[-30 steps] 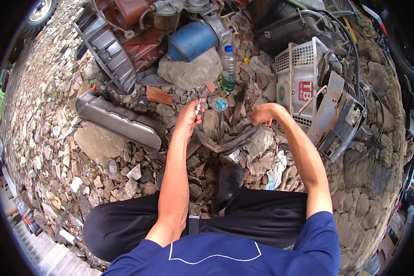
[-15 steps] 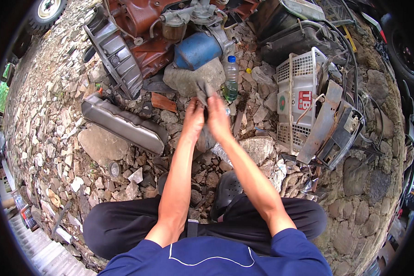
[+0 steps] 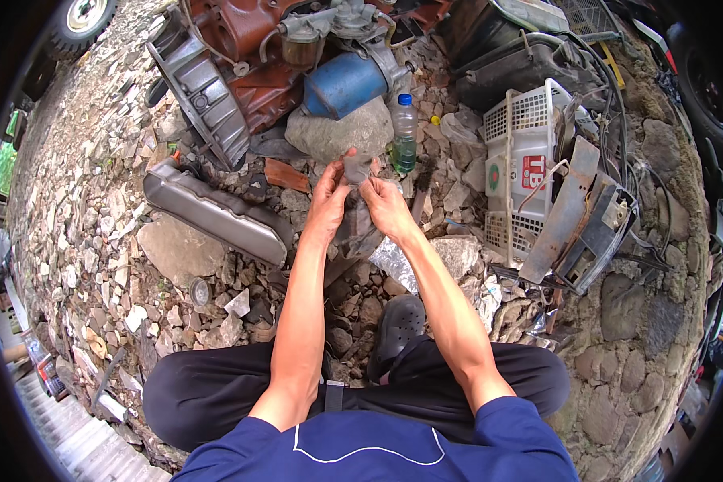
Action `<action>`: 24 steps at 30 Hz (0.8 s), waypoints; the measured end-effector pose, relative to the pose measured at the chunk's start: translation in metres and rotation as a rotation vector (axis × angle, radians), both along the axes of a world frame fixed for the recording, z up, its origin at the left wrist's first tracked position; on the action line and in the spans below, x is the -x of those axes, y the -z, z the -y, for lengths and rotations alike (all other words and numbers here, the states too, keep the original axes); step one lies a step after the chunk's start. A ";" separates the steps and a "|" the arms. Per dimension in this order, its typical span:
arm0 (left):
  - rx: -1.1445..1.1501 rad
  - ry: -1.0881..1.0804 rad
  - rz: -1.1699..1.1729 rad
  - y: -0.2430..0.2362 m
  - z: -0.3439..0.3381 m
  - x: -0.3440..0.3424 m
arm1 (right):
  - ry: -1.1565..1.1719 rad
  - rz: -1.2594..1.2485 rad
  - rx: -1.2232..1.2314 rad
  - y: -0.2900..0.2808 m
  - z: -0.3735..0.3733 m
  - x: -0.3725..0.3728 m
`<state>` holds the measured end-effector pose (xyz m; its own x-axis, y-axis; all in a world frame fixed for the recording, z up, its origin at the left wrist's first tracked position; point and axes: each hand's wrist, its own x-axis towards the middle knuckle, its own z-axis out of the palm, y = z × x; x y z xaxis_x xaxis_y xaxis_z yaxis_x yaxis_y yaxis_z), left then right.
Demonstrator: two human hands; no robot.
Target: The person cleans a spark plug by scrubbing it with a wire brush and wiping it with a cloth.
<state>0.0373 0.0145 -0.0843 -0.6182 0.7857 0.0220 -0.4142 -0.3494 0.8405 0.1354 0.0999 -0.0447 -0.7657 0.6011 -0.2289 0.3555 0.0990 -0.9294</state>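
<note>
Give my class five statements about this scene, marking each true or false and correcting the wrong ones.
1. The left hand and right hand both hold the grey cloth. True.
2. A plastic bottle stands beyond the right hand. True.
3. The bottle has a red top. False: its cap is blue.
4. A white crate is to the right of both hands. True.
5. The crate is perfectly bare on every side. False: a red sticker is on it.
</note>
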 end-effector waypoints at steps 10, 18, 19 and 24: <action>0.357 -0.402 -0.109 -0.006 -0.007 -0.005 | 0.320 -0.033 -0.228 -0.021 0.007 -0.001; 0.030 -0.230 0.264 -0.018 0.005 0.016 | 0.536 0.111 -0.222 -0.024 -0.049 -0.021; 0.027 -0.203 0.258 -0.022 0.005 0.014 | 0.502 0.038 -0.224 -0.023 -0.048 -0.021; 0.023 -0.166 0.216 -0.032 -0.002 0.005 | 0.155 -0.221 -0.013 -0.030 -0.031 -0.014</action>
